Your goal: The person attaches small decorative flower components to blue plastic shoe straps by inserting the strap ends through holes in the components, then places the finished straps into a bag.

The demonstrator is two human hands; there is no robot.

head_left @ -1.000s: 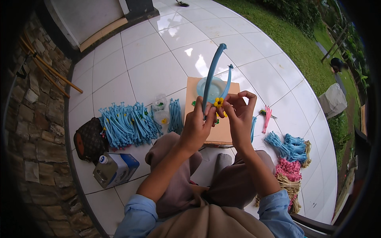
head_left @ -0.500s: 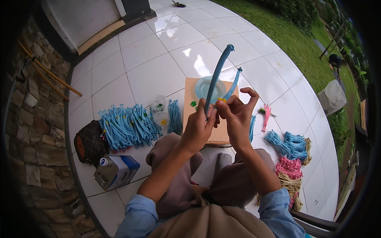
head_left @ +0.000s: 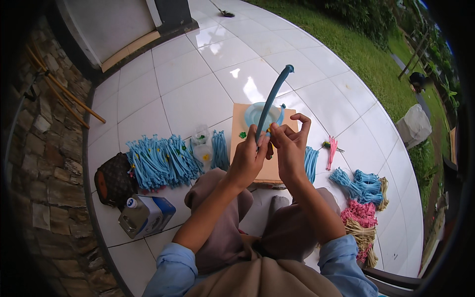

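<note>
Our left hand (head_left: 247, 161) grips a blue strip (head_left: 273, 96) pointing away; beside it, our right hand (head_left: 289, 147) touches a yellow bit (head_left: 268, 130), pinch hard to tell.

Open tiled floor (head_left: 190, 76) stretches across the upper middle, a wide way through. At centre, the left hand (head_left: 247, 157), right hand (head_left: 289, 151) and raised dark-blue strip (head_left: 273, 93) block the lower approach to the bowl (head_left: 250, 115). Between the wrists, cardboard (head_left: 271, 170) lies bare. Blue bundles (head_left: 163, 161), clear cups (head_left: 202, 152) and a metal can (head_left: 144, 216) crowd the left; tied bundles (head_left: 367, 185) bar the lower right.
</note>
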